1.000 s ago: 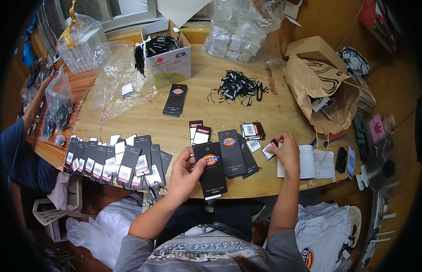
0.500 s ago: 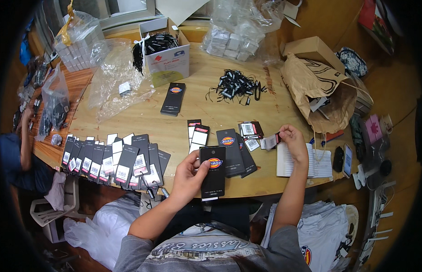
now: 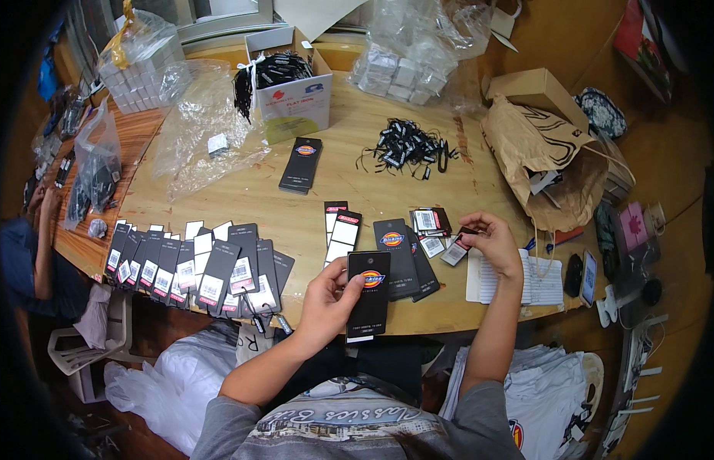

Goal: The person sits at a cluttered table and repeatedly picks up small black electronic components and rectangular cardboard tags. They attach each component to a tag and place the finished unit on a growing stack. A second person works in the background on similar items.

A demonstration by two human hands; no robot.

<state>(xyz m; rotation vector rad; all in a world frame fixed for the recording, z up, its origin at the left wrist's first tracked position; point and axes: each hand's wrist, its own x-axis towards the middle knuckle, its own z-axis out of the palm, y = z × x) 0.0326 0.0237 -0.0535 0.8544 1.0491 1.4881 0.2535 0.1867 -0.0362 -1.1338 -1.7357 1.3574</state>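
Note:
My left hand point(image 3: 327, 308) grips a black hang tag point(image 3: 370, 310) with a round hole at its top, thumb across its front. A white edge peeks out below it. Between the fingertips of my right hand point(image 3: 491, 239) is a small barcode tag point(image 3: 455, 251) with a red end, tilted beside a little stack of similar tags point(image 3: 430, 221). Just beyond my left hand lie white-panelled tags point(image 3: 342, 236), and to their right black hang tags point(image 3: 395, 268) overlap. Farther back is another black tag stack point(image 3: 299, 170).
Many barcoded black tags point(image 3: 219, 276) fan along the near left edge. A box of black strings point(image 3: 296, 107), a loose string pile point(image 3: 407, 146), a paper bag point(image 3: 537, 146) and a notebook point(image 3: 526, 280) surround the work area. Another person's arm point(image 3: 46, 230) is at far left.
The small tag in my right hand has turned, its barcode face now slanting down to the left. My left hand still holds the black tag. The whole view has shifted slightly.

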